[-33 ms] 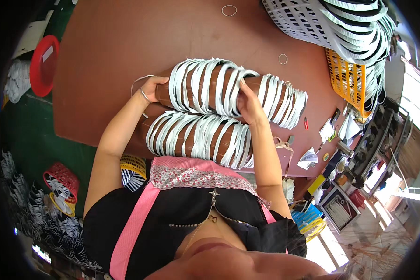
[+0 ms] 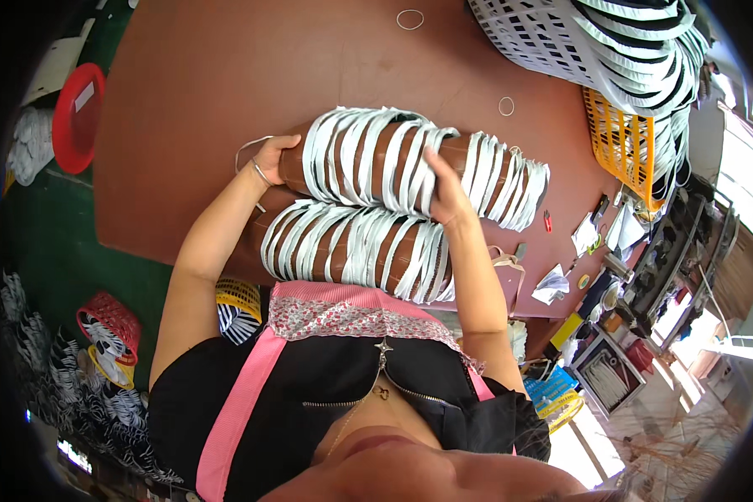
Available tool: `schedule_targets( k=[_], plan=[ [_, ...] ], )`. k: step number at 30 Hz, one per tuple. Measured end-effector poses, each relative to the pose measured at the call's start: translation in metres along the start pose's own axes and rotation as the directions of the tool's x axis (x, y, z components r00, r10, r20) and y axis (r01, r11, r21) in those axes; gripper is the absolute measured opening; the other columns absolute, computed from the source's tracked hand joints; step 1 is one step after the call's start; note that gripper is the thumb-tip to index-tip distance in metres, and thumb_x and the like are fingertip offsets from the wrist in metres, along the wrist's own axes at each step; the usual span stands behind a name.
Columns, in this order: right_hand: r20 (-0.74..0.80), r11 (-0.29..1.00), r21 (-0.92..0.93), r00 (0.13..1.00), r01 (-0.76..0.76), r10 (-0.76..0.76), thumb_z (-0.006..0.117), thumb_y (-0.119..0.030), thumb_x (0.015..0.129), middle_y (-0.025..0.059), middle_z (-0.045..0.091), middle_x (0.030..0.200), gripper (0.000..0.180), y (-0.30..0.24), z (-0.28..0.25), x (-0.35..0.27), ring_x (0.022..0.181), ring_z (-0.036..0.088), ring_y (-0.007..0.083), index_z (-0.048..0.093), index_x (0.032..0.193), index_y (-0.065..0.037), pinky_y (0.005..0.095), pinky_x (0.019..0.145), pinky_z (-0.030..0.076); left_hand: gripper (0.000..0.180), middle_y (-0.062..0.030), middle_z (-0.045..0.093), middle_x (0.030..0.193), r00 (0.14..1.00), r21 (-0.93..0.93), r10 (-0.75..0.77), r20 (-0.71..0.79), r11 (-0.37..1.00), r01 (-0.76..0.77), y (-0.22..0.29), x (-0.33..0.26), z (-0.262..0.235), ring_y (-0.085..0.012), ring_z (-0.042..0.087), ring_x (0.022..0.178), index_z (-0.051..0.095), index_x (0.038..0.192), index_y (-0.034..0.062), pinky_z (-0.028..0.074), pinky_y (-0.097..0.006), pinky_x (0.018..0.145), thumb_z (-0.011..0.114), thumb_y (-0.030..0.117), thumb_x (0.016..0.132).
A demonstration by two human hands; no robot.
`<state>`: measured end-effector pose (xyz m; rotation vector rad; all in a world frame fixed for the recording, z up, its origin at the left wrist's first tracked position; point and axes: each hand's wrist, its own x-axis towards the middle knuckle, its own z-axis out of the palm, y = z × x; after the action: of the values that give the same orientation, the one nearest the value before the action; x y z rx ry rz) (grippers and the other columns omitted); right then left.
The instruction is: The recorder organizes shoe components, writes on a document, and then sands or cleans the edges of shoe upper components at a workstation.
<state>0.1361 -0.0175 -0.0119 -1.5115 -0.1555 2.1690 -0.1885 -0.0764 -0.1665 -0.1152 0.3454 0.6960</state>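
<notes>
Two thick brown rolls lie side by side across the table in front of me, both wound with many white strips. On the far roll (image 2: 454,156), my left hand (image 2: 274,157) closes round the bare left end, thumb on top and fingers mostly hidden. My right hand (image 2: 450,192) grips the same roll right of its middle. Its thumb presses the edge of a bunch of white strips (image 2: 410,159); its other fingers are out of sight under the roll. More strips (image 2: 510,180) circle the right end. The near roll (image 2: 356,243) lies between the far roll and my apron.
A white basket (image 2: 544,42) heaped with strips stands at the far right, an orange basket (image 2: 623,146) beside it. Rubber bands (image 2: 506,106), a small red tool (image 2: 548,221) and papers lie on the brown table (image 2: 226,67). A red stool (image 2: 79,117) stands left.
My right hand has shifted slightly left along the far roll, and the strips beside its thumb sit closer together. My left hand stays at the roll's end.
</notes>
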Motion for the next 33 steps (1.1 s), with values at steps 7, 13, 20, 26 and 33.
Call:
schedule_targets(
  k=[7,13,20,26,33],
  plan=[
    [-0.007,0.94,-0.323,0.993,-0.11,0.115,0.072,-0.038,0.088,0.0176,0.052,0.143,0.073,0.019,-0.005,-0.002,0.13,0.052,0.0246,0.048,0.14,0.007,0.0346,0.113,0.035,0.06,-0.0176,0.061,0.133,0.999,-0.093,-0.042,-0.007,0.995,0.041,-0.01,0.009,0.02,-0.0311,0.059,0.121,0.056,0.134,0.0019,0.045,-0.048,0.106,0.063,0.046,0.093],
    [0.042,0.865,-0.462,0.97,-0.193,0.239,0.067,-0.035,0.092,0.015,0.055,0.141,0.062,0.003,0.009,0.012,0.13,0.051,0.0227,0.053,0.138,0.004,0.0342,0.111,0.037,0.059,-0.0168,0.062,0.132,0.999,-0.088,-0.032,-0.006,0.996,0.031,-0.008,0.013,0.018,-0.0308,0.06,0.121,0.055,0.135,0.0025,0.045,-0.048,0.106,0.058,0.046,0.095],
    [0.089,0.93,-0.347,0.983,-0.122,0.162,0.065,-0.029,0.094,0.012,0.061,0.134,0.051,0.013,0.015,0.02,0.122,0.058,0.0201,0.058,0.133,0.004,0.0331,0.105,0.044,0.06,-0.016,0.061,0.133,0.998,-0.06,-0.015,-0.053,0.998,0.011,-0.003,0.011,0.023,-0.0301,0.06,0.121,0.054,0.136,0.0026,0.047,-0.047,0.104,0.054,0.048,0.097],
    [0.154,0.939,-0.344,0.984,-0.033,0.091,0.067,-0.031,0.091,0.014,0.061,0.133,0.053,0.017,0.011,0.018,0.124,0.056,0.0212,0.06,0.131,0.003,0.0327,0.108,0.04,0.064,-0.0172,0.06,0.135,0.994,-0.065,0.01,-0.111,0.998,-0.018,-0.008,0.011,0.024,-0.0313,0.059,0.122,0.052,0.138,0.002,0.047,-0.049,0.104,0.055,0.05,0.096],
    [0.248,0.931,-0.364,0.964,0.004,0.093,0.066,-0.032,0.092,0.0134,0.056,0.141,0.053,0.02,0.002,0.034,0.135,0.047,0.022,0.059,0.133,0.001,0.0334,0.116,0.03,0.064,-0.018,0.061,0.133,0.989,-0.052,0.039,-0.141,0.998,-0.047,-0.008,0.013,0.011,-0.0329,0.06,0.121,0.053,0.137,0.0015,0.046,-0.05,0.104,0.055,0.051,0.096]
  ],
)
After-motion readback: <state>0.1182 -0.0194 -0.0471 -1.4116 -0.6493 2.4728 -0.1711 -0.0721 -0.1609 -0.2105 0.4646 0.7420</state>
